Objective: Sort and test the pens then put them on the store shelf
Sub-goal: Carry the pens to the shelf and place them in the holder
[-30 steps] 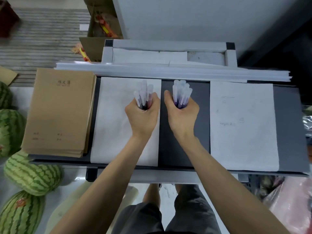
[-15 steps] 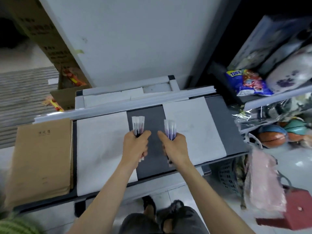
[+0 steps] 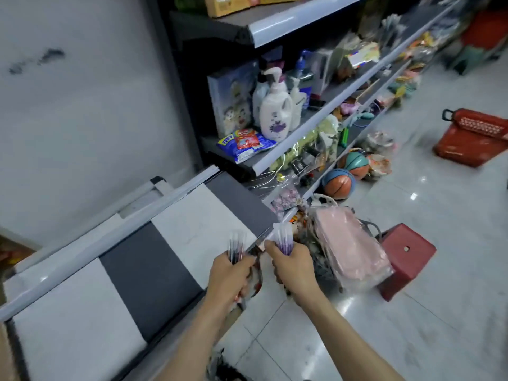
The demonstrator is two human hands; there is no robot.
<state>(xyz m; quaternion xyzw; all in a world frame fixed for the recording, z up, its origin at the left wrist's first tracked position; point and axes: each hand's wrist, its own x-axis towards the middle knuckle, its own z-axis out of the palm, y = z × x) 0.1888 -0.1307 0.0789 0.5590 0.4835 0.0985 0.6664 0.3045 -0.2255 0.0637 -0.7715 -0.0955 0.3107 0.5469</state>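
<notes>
The left hand (image 3: 229, 279) grips the left pens (image 3: 237, 247) upright over the table's (image 3: 149, 273) front right corner. The right hand (image 3: 292, 264) grips the right pens (image 3: 284, 237) just past that corner. Sorting looks done, so the step in hand is probably carrying. The next move calls for finding a free spot on the shelf (image 3: 299, 130), right of the table, and keeping the two bundles separate.

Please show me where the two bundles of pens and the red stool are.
left pens (image 3: 237, 247): head view, barrels above the left hand (image 3: 229, 276).
right pens (image 3: 283, 238): head view, purple barrels above the right hand (image 3: 292, 266).
red stool (image 3: 415, 257): head view, seat top.
</notes>
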